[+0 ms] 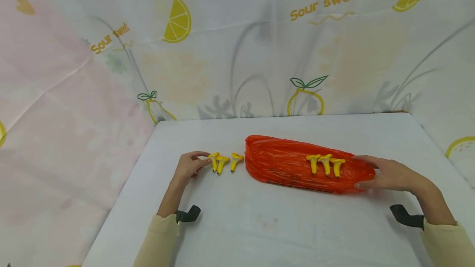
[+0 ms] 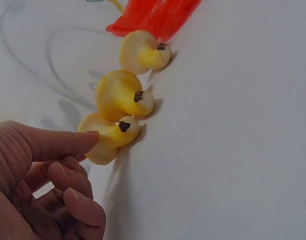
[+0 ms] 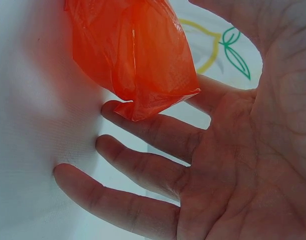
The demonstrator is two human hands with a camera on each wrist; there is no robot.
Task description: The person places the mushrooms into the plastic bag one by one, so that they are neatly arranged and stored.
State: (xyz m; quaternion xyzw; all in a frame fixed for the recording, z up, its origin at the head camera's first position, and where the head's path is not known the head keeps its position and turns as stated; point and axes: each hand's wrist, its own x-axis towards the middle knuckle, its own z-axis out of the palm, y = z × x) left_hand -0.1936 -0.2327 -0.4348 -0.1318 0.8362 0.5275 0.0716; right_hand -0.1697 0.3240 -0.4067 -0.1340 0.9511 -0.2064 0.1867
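Note:
Three yellow chanterelle mushrooms stand in a row left of a red plastic bag [image 1: 282, 160]. My left hand [image 1: 189, 166] pinches the cap edge of the leftmost mushroom [image 2: 100, 145] between thumb and index finger, the other fingers curled below. Touching it is the middle mushroom [image 2: 118, 95]; the third mushroom [image 1: 236, 162] stands a little apart, beside the bag's left end. Three more chanterelles [image 1: 325, 164] lie on the bag's right part. At the bag's right end, my right hand [image 1: 393, 174] has its fingers spread, thumb on the near side and fingers on the far side.
The white table [image 1: 237, 226] reaches back to a hanging cloth [image 1: 230, 52] printed with lemons and words. A black wrist mount [image 1: 188, 214] sits on the left wrist, and another mount [image 1: 406, 216] on the right.

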